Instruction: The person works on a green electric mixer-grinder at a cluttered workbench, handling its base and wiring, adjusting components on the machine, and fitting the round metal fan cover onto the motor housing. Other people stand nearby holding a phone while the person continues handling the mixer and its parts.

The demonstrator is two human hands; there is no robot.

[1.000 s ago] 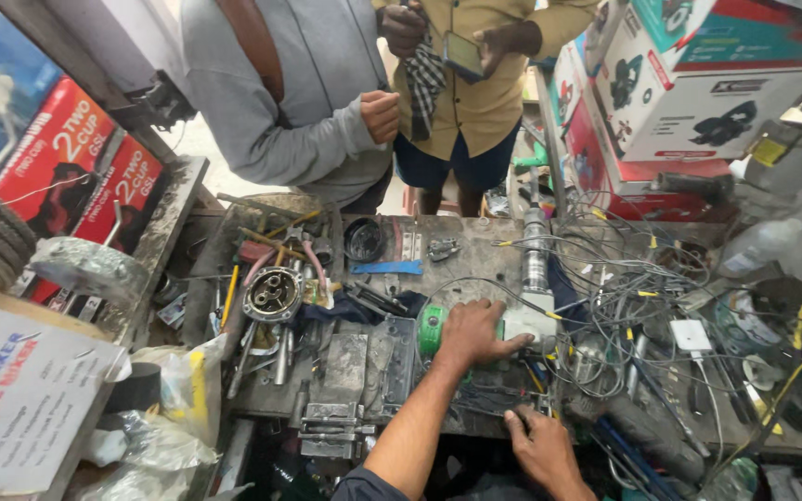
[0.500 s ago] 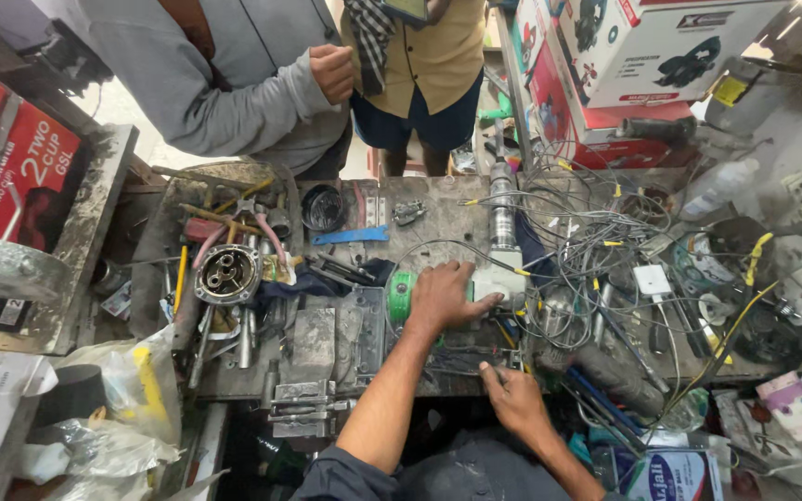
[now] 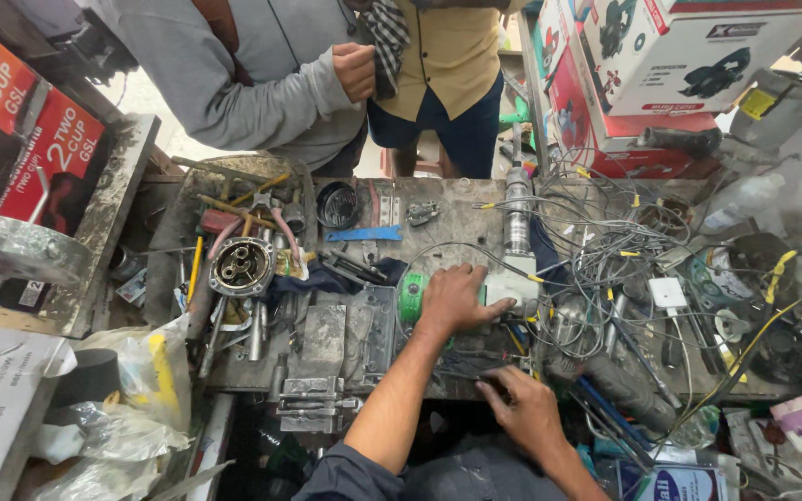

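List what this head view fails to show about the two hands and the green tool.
- Green tool: mostly covered by the left hand; its shape is unclear.
- Right hand: fingertips lost among dark clutter at the bench edge; any grip is unreadable.
- Tangled wires: ends untraceable.

Single head view — looks steeply down, close over cluttered workbench [image 3: 475, 218].
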